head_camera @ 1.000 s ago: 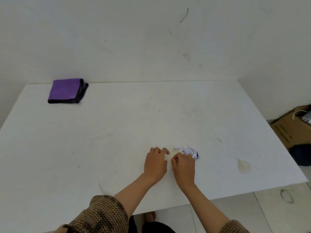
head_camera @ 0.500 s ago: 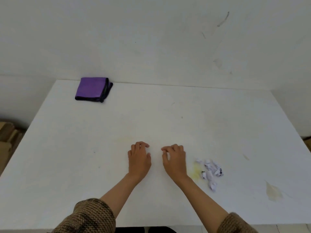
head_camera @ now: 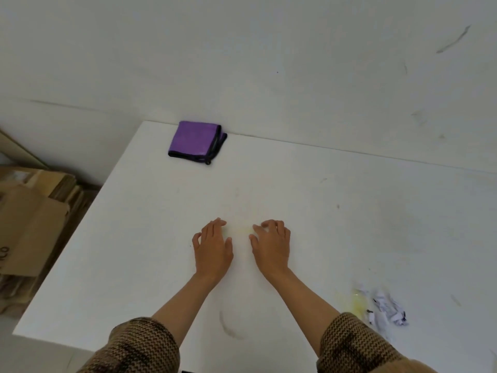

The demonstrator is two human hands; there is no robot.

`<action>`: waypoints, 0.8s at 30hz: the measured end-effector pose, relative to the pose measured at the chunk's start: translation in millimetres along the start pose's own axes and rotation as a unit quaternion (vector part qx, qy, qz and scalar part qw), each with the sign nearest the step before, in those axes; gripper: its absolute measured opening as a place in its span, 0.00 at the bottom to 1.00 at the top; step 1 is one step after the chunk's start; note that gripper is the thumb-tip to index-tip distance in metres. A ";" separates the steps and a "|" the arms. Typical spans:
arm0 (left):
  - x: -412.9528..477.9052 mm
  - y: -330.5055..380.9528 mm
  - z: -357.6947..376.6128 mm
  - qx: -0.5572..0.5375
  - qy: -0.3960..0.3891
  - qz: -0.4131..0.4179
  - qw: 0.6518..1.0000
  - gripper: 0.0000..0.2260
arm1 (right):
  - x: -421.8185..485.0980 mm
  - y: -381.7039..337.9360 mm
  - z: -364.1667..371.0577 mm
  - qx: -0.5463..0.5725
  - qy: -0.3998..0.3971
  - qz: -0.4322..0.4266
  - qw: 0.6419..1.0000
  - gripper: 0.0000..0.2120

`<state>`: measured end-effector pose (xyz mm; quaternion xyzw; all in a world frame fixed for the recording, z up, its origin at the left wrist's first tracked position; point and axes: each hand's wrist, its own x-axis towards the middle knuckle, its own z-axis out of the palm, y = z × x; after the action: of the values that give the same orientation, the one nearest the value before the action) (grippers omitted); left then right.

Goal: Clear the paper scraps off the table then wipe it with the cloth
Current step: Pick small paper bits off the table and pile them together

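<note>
A small pile of crumpled white paper scraps [head_camera: 387,309] with dark print lies near the table's front right, beside a yellowish stain [head_camera: 357,302]. A folded purple cloth [head_camera: 196,141] with black edging sits at the far left corner of the white table [head_camera: 349,211]. My left hand [head_camera: 213,246] and my right hand [head_camera: 271,244] hover palm down side by side over the table's middle, fingers loosely curled, holding nothing. Both hands are well left of the scraps and in front of the cloth.
Flattened cardboard boxes [head_camera: 29,222] are stacked on the floor beyond the table's left edge. A scuffed white wall [head_camera: 269,63] runs along the table's far edge. A dark curved smear [head_camera: 228,327] marks the table near its front edge.
Both hands left the paper scraps and moved left and forward toward the cloth side. The view swung left, so the scraps now sit at the lower right.
</note>
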<state>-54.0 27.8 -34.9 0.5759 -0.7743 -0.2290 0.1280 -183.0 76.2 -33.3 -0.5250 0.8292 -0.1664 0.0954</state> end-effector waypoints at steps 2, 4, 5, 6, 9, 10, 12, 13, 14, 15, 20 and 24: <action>-1.1 -3.6 1.6 -0.006 -0.004 -0.005 1.000 0.17 | 0.0 -0.6 1.5 0.002 0.015 0.008 1.000 0.09; -1.7 -4.4 3.3 -0.010 -0.003 -0.006 1.000 0.17 | 3.5 -1.8 1.4 0.013 0.010 0.022 1.000 0.10; -1.5 -4.0 3.9 -0.010 -0.003 -0.007 1.000 0.17 | 6.5 -2.8 0.9 0.026 0.007 0.034 0.999 0.10; -1.2 -3.2 4.4 -0.009 -0.003 -0.008 1.000 0.17 | 9.7 -3.8 0.7 0.036 0.002 0.047 0.998 0.10; -0.2 -1.7 5.4 -0.003 0.001 -0.008 1.000 0.16 | 18.3 -6.3 1.6 0.030 -0.028 0.072 0.997 0.10; 0.1 -1.8 5.6 0.000 0.000 -0.006 1.000 0.16 | 20.6 -7.2 1.8 0.027 -0.044 0.078 0.996 0.10; -0.4 -1.0 6.2 0.008 -0.002 0.005 1.000 0.16 | 23.0 -8.5 1.7 0.024 -0.074 0.078 0.994 0.11; -0.6 -0.3 6.9 0.010 -0.001 0.011 1.000 0.16 | 23.4 -9.2 1.2 0.020 -0.085 0.073 0.993 0.12; -0.9 0.6 7.5 0.011 -0.001 0.018 1.000 0.16 | 23.2 -10.0 0.1 0.017 -0.093 0.066 0.993 0.13; -1.1 2.0 8.1 0.011 0.000 0.026 1.000 0.16 | 22.0 -11.0 -0.8 0.018 -0.098 0.059 0.993 0.13; -3.3 13.6 7.4 -0.027 0.022 0.074 0.997 0.14 | 9.3 -20.7 -6.9 0.151 -0.110 0.068 0.980 0.13; -12.0 23.8 3.4 -0.118 0.057 0.070 0.989 0.13 | -4.5 -23.6 -19.0 0.295 -0.081 0.120 0.944 0.12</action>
<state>-71.8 45.4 -25.2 0.5129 -0.7719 -0.2761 0.2546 -167.5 74.4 -6.9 -0.3819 0.7892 -0.3478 0.3322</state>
